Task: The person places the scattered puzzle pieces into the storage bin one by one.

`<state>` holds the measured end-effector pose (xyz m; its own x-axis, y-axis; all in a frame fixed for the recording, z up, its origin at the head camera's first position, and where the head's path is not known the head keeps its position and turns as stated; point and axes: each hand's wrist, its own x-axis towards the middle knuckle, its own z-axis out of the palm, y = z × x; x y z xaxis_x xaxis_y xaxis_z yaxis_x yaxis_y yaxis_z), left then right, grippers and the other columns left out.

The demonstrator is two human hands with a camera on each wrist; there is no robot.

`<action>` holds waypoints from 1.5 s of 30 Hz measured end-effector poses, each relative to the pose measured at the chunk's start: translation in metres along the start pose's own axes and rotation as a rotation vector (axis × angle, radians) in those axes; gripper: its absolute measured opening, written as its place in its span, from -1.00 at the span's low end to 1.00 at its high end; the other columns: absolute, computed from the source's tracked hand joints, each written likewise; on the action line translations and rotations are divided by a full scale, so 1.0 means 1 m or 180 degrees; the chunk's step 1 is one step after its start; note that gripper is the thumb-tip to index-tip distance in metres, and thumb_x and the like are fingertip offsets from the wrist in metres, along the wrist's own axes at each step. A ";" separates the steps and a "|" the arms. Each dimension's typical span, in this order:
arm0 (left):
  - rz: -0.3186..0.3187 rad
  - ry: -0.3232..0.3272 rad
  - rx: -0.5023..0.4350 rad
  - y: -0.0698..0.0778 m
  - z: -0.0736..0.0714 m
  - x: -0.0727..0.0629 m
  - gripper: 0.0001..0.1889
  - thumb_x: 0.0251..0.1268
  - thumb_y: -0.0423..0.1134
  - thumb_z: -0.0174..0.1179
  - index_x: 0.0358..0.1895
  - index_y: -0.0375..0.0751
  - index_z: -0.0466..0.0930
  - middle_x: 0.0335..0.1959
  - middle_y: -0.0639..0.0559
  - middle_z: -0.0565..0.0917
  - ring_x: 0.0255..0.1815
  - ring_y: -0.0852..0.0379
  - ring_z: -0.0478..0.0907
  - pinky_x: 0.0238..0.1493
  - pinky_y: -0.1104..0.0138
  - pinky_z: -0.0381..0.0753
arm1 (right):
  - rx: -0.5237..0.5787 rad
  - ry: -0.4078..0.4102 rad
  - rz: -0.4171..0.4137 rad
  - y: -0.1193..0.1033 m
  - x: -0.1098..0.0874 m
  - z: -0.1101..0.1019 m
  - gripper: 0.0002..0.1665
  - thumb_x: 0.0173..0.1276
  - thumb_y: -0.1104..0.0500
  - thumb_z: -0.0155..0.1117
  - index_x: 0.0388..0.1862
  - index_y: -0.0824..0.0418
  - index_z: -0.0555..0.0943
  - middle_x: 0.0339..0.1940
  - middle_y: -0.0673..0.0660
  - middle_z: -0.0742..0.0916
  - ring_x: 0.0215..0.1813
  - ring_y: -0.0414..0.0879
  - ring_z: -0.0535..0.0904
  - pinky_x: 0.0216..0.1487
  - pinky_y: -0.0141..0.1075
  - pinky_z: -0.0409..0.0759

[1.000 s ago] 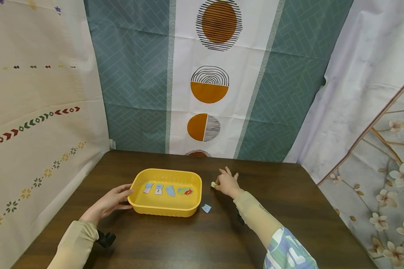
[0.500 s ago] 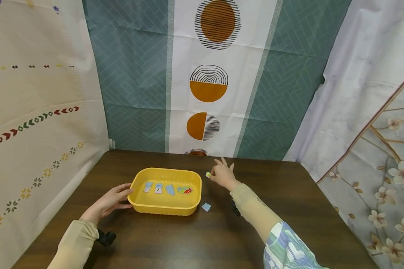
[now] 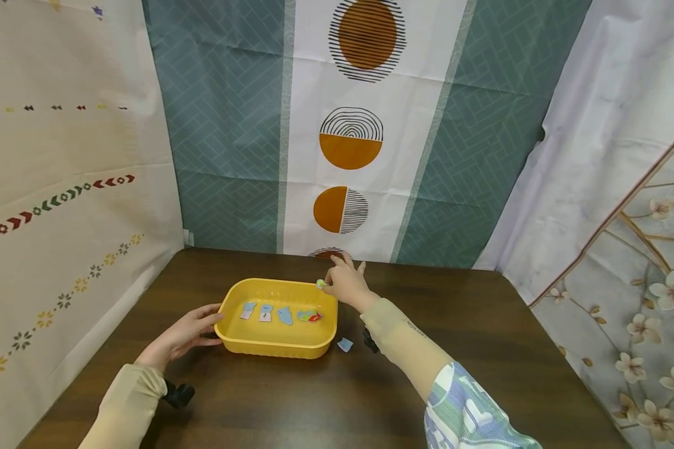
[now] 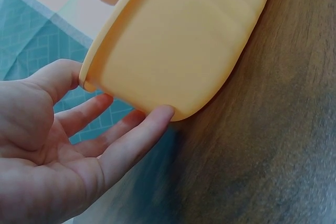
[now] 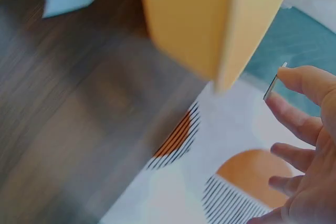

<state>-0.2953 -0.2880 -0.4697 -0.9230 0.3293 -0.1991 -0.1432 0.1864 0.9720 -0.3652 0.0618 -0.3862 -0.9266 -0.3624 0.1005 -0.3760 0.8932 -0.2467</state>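
A yellow plastic tray stands on the dark wooden table. My left hand holds its left end, thumb at the rim and fingers against the outer wall, as the left wrist view shows. Above the tray's far right rim, my right hand pinches a small flat green-and-white piece between thumb and index finger. Seen edge-on in the right wrist view, that piece is thin. Inside the tray lie a row of flat cut-out pieces: blue-and-pink, blue-and-white with a printed mark, plain blue, and green-and-red.
A loose light-blue piece lies on the table just right of the tray. Patterned cloth hangs behind and on both sides of the table.
My right hand has moved left with the small piece, from the table right of the tray to over its far right rim. The left hand and tray have stayed in place.
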 end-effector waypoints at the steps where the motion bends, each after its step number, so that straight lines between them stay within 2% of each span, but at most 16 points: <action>1: 0.0013 -0.0013 0.0004 0.000 0.000 0.000 -0.26 0.59 -0.12 -0.09 0.51 -0.55 -0.22 0.38 -0.59 0.12 0.08 -0.03 0.59 0.06 0.05 0.68 | 0.0005 -0.0018 -0.0023 -0.005 0.000 0.000 -0.81 0.31 0.01 0.38 -0.31 0.11 0.77 0.53 0.19 0.33 0.61 0.21 -0.07 0.39 0.50 -0.12; 13: 0.0013 0.0022 0.0026 0.001 0.001 -0.001 -0.27 0.59 -0.12 -0.10 0.51 -0.54 -0.21 0.37 -0.59 0.14 0.09 -0.06 0.59 0.06 0.04 0.68 | -0.0063 -0.0203 -0.0235 -0.067 0.000 0.007 -0.83 0.29 -0.01 0.40 -0.28 0.04 0.77 0.53 0.09 0.35 0.62 0.11 -0.07 0.44 0.44 -0.08; 25: 0.0023 0.0050 0.0005 0.001 0.003 -0.001 -0.28 0.59 -0.13 -0.10 0.51 -0.54 -0.21 0.37 -0.60 0.13 0.12 -0.11 0.57 0.06 0.04 0.68 | -0.0176 -0.0409 -0.0363 -0.112 -0.003 0.039 -0.84 0.28 -0.05 0.39 -0.38 -0.02 0.77 0.51 0.04 0.39 0.62 0.08 -0.02 0.42 0.41 0.06; 35: 0.0058 0.0042 -0.0048 -0.001 0.003 -0.002 -0.26 0.58 -0.12 -0.08 0.50 -0.55 -0.21 0.40 -0.60 0.09 0.15 -0.10 0.55 0.06 0.05 0.68 | -0.0362 -0.0449 -0.0309 -0.131 -0.001 0.070 -0.86 0.27 -0.10 0.39 -0.37 -0.12 0.77 0.49 -0.04 0.41 0.59 0.10 0.07 0.43 0.35 0.14; 45: 0.0051 0.0060 -0.0031 -0.001 0.003 -0.003 -0.26 0.58 -0.09 -0.08 0.51 -0.53 -0.19 0.41 -0.57 0.11 0.18 -0.12 0.54 0.09 0.06 0.67 | -0.0450 -0.0536 -0.0195 -0.141 0.005 0.083 -0.81 0.26 -0.15 0.38 -0.43 -0.13 0.77 0.47 -0.07 0.43 0.59 0.06 0.08 0.45 0.30 0.17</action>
<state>-0.2918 -0.2863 -0.4700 -0.9318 0.3146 -0.1811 -0.1316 0.1722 0.9762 -0.3165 -0.0882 -0.4309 -0.8935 -0.4459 -0.0542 -0.4388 0.8923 -0.1065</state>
